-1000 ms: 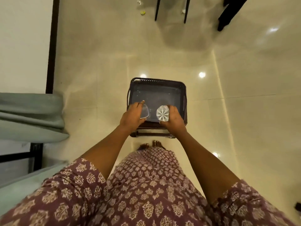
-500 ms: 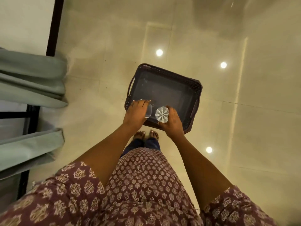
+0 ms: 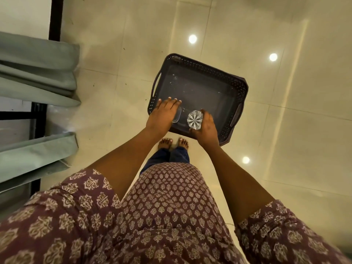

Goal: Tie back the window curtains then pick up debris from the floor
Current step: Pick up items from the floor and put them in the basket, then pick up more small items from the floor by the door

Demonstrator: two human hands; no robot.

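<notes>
While the person stands barefoot on the floor (image 3: pixel 247 25), a dark plastic basket (image 3: pixel 236 92) with perforated walls and side handles sits just ahead of the toes, turned at an angle to the tile joints. Both hands reach down over its near edge. The left hand (image 3: pixel 164 116) lies palm-down over a clear, round-cornered container (image 3: pixel 177 117), fingers (image 3: pixel 171 102) fairly straight and spread across it; most of that container is covered, so whether the thumb hooks under it cannot be told. The right hand (image 3: pixel 206 126) has its fingers curled round a clear plastic bottle (image 3: pixel 194 120), seen end-on so that only its ribbed, star-patterned base shows. Both clear items are held low over the basket's near side, and whether they touch its bottom is unclear.

To the left, grey-green curtains (image 3: pixel 38 73) hang in folds, their hems close to the floor, beside a dark window frame (image 3: pixel 55 16). Nothing lies between basket and curtains except small dark specks (image 3: pixel 124 48) on the tiles.

Large glossy cream tiles cover the floor, mirroring several round ceiling lights (image 3: pixel 192 39). A maroon printed tunic (image 3: pixel 162 216) fills the lower view and cuts off the legs, leaving only blue trouser cuffs and feet (image 3: pixel 173 142) visible. Faint glints inside the basket are too small to identify.
</notes>
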